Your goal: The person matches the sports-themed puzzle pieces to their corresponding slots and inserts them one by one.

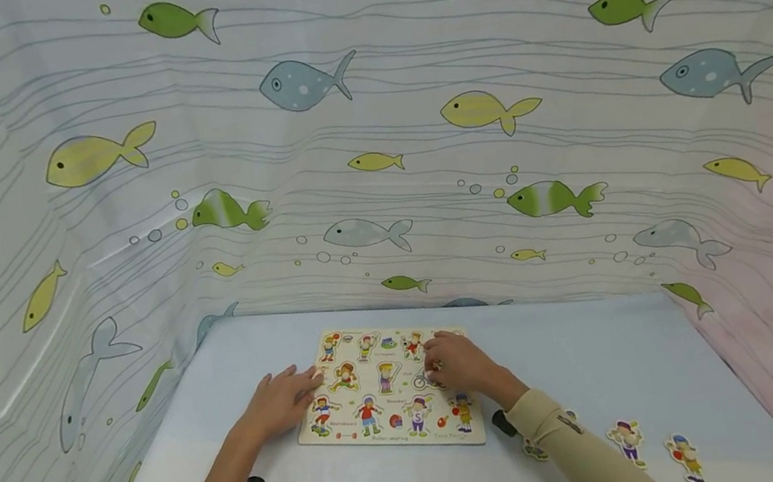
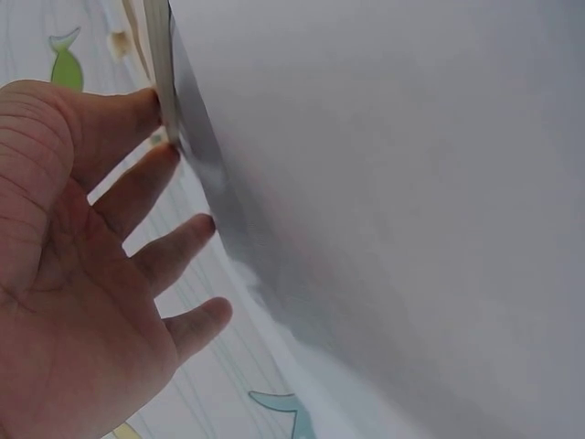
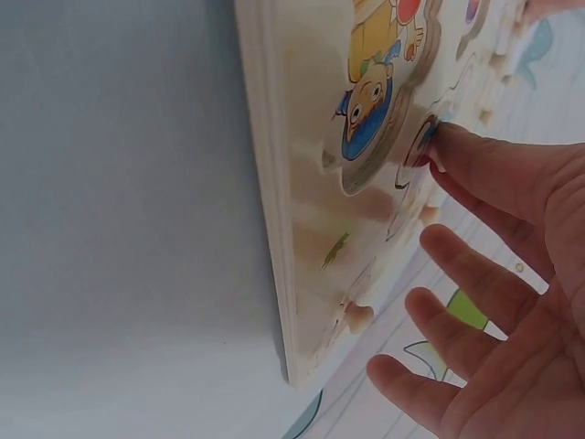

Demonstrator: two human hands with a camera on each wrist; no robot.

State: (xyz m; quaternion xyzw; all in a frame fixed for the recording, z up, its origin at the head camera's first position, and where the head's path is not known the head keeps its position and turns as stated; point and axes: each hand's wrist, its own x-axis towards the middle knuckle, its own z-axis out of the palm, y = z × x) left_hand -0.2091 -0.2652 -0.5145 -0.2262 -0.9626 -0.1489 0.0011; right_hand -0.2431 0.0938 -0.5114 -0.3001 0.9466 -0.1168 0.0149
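Observation:
A wooden peg puzzle board [image 1: 418, 441] lies on the table, covered in cartoon figures of children at sports. At its left edge is my left hand [image 1: 281, 402], fingers spread; in the left wrist view the thumb [image 2: 128, 123] and index fingertip touch the board's edge. My right hand [image 1: 460, 361] is over the board's right side. Its thumb [image 3: 484, 160] and index finger pinch a puzzle piece [image 3: 425, 142], mostly hidden by them, while the other fingers stay spread. Close by, a figure in a blue cap [image 3: 370, 110] sits in its recess, and a wooden knob [image 3: 359, 317] sticks up.
Loose puzzle pieces lie on the right of the table: a batter figure [image 1: 627, 443], a blue-capped figure [image 1: 687, 459], and a piece [image 1: 536, 450] partly covered by the right sleeve [image 1: 578, 446]. A fish-printed curtain [image 1: 423, 184] surrounds the table's back and sides.

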